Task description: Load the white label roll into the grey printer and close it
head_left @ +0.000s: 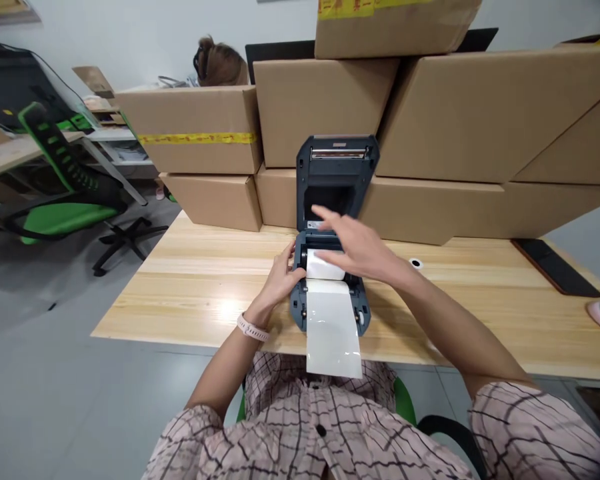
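A dark grey label printer stands on the wooden table with its lid swung up. Inside it sits a roll of white labels, and a strip of label paper runs out over the front and past the table's edge. My left hand rests against the printer's left side, its thumb on the rim beside the roll and its fingers partly hidden. Above the roll is my right hand, slightly blurred, with fingers spread and nothing visible in them. Whether it touches the roll I cannot tell.
Stacked cardboard boxes line the back of the table. A black flat object lies on the right, and a small white ring with a dark centre is nearer. A green chair stands left. Behind the boxes, a person's hair shows.
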`<state>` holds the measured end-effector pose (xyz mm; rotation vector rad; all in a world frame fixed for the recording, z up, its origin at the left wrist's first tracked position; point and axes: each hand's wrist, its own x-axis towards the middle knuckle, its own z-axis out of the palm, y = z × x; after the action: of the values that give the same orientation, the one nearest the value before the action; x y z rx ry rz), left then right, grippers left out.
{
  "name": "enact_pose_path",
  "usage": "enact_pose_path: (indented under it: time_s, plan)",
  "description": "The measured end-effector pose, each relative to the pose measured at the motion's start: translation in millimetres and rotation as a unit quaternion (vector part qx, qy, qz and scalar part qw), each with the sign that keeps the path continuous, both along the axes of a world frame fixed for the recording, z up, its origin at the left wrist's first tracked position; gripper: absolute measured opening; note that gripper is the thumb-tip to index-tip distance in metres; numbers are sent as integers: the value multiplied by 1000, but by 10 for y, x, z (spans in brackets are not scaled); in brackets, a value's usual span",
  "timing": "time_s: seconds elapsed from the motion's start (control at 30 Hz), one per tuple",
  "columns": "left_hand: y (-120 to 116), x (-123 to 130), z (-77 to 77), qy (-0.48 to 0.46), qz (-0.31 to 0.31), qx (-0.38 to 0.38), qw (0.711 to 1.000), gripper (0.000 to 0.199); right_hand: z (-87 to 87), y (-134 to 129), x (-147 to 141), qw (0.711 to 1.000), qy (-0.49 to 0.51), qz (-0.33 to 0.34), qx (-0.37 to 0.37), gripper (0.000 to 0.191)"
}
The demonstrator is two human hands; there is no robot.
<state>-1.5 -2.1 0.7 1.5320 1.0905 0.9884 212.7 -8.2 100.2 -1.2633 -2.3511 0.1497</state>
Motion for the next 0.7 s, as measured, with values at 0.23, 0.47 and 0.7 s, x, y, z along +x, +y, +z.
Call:
enact_pose_path:
  time_s: [0.23,0.47,0.7]
  plan:
    - [-19,-43,79,161,27,-18,986,71,-230,292,-147,947,-204,69,-239,108]
    - [-11,-50,75,140,10,-7,990,74,339,139,322,953,-44,232,-189,107]
    - [-29,-39,80,133,17,-11,991,72,350,68,1289,982,54,29,-178,104]
